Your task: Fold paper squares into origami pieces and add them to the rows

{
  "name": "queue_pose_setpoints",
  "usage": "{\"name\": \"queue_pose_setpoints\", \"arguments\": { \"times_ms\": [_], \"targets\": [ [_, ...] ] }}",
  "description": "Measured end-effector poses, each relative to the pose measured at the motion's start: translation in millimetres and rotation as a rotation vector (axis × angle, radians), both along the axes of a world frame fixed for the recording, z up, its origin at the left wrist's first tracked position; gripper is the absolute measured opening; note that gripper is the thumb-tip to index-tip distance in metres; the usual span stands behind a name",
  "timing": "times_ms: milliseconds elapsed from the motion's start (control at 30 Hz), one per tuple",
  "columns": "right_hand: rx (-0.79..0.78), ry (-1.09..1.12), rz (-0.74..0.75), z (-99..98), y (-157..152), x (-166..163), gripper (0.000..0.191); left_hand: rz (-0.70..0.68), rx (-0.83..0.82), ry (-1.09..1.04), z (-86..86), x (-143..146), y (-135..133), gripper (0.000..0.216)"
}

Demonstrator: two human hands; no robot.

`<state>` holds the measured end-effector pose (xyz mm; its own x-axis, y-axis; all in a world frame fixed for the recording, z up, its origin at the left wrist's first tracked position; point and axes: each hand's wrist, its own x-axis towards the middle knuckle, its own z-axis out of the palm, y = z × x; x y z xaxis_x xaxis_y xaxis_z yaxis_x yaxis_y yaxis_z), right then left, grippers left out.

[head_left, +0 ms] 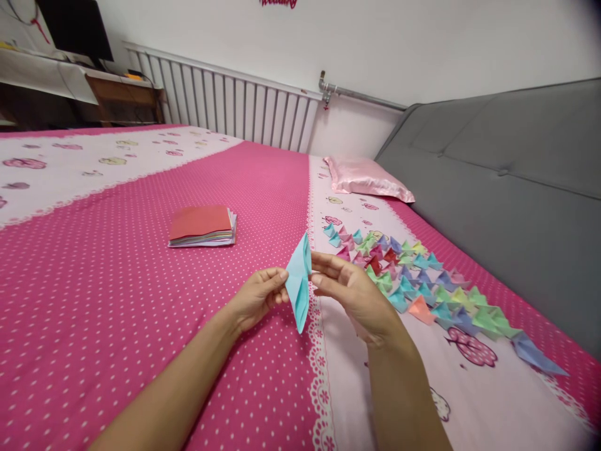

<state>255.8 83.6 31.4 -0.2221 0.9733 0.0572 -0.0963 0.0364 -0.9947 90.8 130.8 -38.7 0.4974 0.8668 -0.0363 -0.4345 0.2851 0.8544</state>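
Paper folded into a pointed light-blue boat shape point(297, 282) is standing on end between your hands. Your left hand point(260, 294) is pinching its left side; your right hand point(350, 291) is curving at its right edge, though I can't make out whether it is gripping. Small multicoloured folded-paper boats point(426, 293) are resting to the right on the pink-and-white patterned bedspread point(117, 300).

One left hand point(257, 298), one right hand point(359, 294), one folded blue paper point(296, 275), one paper stack point(201, 222), one pillow point(369, 175), one monitor point(77, 28); dozens of paper boats point(421, 310), overlapping, exact count unclear.
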Motion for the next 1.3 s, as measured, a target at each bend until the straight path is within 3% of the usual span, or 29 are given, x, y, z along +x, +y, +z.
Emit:
{"name": "queue_pose_setpoints", "arguments": {
  "times_ms": [200, 533, 800, 1300],
  "targets": [
    [-0.005, 0.008, 0.031, 3.2, -5, -4, 0.042, 0.014, -0.038, -0.052, -1.4, -1, 2, 0.022],
    [0.005, -0.029, -0.056, 8.2, -7, -6, 0.039, -0.044, -0.014, -0.012, 3.0, 0, -3, 0.024],
    [0.009, -0.038, -0.089, 6.6, -6, -7, 0.039, -0.083, -0.002, 0.017, -1.6, -1, -2, 0.022],
    [0.077, -0.147, -0.141, -4.1, 1, -9, 0.038, -0.033, 0.077, 0.139, -4.1, 1, -1, 0.026]
  ]
}}
